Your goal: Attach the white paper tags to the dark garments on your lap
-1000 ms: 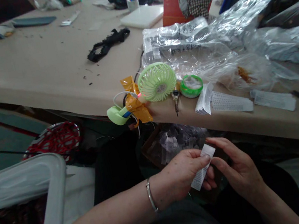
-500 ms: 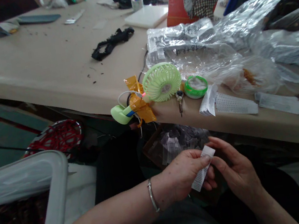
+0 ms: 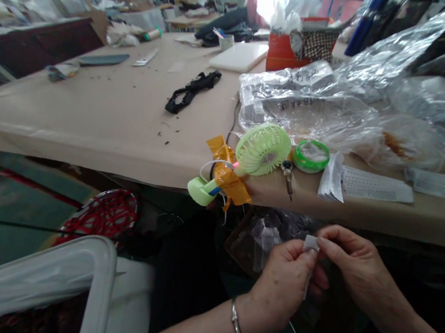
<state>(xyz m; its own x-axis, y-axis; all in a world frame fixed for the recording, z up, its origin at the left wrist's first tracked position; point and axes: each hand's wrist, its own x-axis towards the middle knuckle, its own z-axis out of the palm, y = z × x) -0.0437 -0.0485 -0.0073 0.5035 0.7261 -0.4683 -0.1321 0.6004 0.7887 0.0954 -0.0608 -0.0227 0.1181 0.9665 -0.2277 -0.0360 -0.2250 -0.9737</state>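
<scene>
My left hand [image 3: 285, 279], with a metal bangle at the wrist, pinches a small white printed label [image 3: 310, 243] between thumb and fingers. Thumb and forefinger of my right hand [image 3: 353, 258] close on the label's upper right corner. Both hands are over my lap, just below the table edge. Behind them is an open box [image 3: 238, 244] of clear and grey scraps. A green fan [image 3: 263, 149] is fixed with orange tape [image 3: 228, 174] at the table edge. Right of it are a pointed metal tool [image 3: 288, 180] and a round green container [image 3: 311, 156].
Printed label strips [image 3: 374, 184] lie along the front edge of the table [image 3: 110, 117]. Clear plastic bags [image 3: 315, 107] cover its right side. A black strap [image 3: 193, 91] rests mid-table. A white bin [image 3: 102, 268] and a red-filled basket [image 3: 101, 213] stand at left.
The view has tilted up, showing more of the room. My right thumb and forefinger have closed on the label's corner, and the label now shows less of its face.
</scene>
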